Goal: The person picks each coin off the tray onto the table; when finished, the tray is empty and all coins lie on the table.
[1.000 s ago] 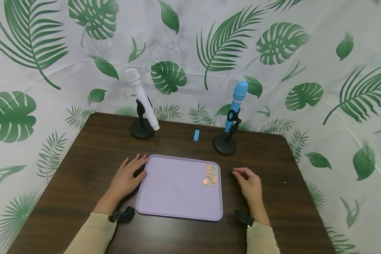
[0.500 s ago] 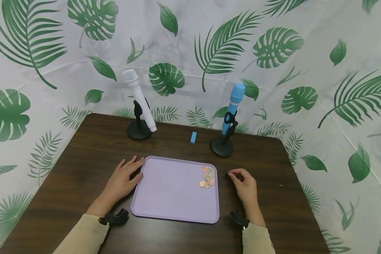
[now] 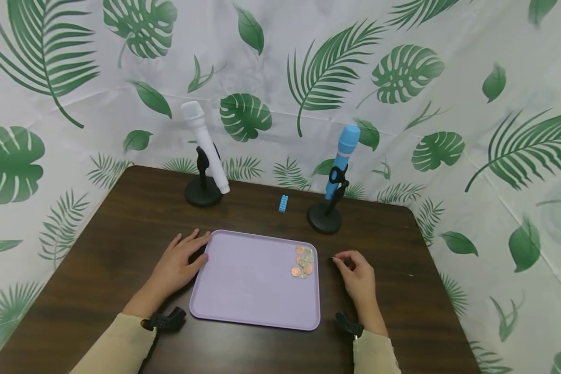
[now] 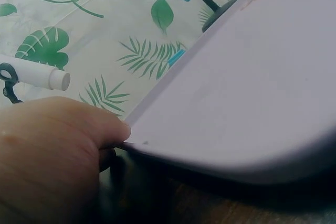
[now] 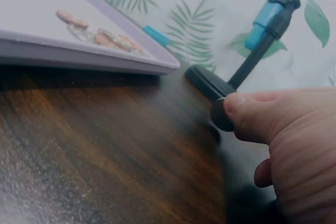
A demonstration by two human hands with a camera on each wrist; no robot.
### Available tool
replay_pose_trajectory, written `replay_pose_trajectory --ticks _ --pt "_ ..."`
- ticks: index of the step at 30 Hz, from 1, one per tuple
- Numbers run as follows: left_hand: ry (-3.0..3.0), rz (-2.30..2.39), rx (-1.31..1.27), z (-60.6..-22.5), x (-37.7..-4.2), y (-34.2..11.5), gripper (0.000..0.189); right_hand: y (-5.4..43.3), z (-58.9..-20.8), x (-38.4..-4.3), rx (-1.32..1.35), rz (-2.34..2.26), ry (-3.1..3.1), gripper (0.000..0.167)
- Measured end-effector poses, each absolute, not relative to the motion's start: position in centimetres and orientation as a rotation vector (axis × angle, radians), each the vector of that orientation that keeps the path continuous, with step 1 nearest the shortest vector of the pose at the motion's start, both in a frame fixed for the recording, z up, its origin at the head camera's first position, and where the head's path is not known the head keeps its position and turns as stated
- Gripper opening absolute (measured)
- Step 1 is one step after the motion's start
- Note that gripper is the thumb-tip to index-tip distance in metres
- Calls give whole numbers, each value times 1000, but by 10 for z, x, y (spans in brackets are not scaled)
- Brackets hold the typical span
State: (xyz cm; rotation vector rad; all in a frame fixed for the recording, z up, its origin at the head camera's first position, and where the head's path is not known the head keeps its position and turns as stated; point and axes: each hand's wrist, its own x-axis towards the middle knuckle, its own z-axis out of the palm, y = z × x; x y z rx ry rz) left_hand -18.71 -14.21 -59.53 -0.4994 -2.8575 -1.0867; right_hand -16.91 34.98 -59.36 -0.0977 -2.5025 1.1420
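A lilac tray point(image 3: 252, 280) lies on the table, with several copper and silvery coins point(image 3: 304, 262) grouped near its right edge. My left hand point(image 3: 175, 265) rests at the tray's left edge with fingers extended. In the left wrist view its thumb point(image 4: 113, 129) touches the tray's rim. To the right of the tray and apart from it, my right hand point(image 3: 359, 272) pinches a small dark coin point(image 5: 222, 115) between thumb and fingertips. That coin's face looks dark in the right wrist view, its markings unreadable.
Behind the tray stand a white microphone point(image 3: 205, 145) and a blue microphone point(image 3: 343, 156), each on a black stand. Between them lies a small blue studded block point(image 3: 283, 203). A leaf-patterned cloth point(image 3: 271, 62) hangs behind the brown table point(image 3: 252, 353).
The head view has shifted a little, so the whole scene sits slightly further left. Both hands keep nearly the same places beside the tray, and the right hand still pinches the coin.
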Motion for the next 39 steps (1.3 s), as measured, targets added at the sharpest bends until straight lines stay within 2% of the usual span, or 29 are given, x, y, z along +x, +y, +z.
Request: replay_pose_trajectory --ticks 5,24,39 --pt "-2866 -1069 -510 -596 -189 -142 62 350 -596 -169 -78 1041 -2522 10" --pt "-2842 -1069 -509 -593 -188 -141 60 348 -595 -167 -54 774 -2638 6" --pt "-2831 -1115 -448 -590 -186 -138 55 346 -595 -165 -31 728 -2680 16"
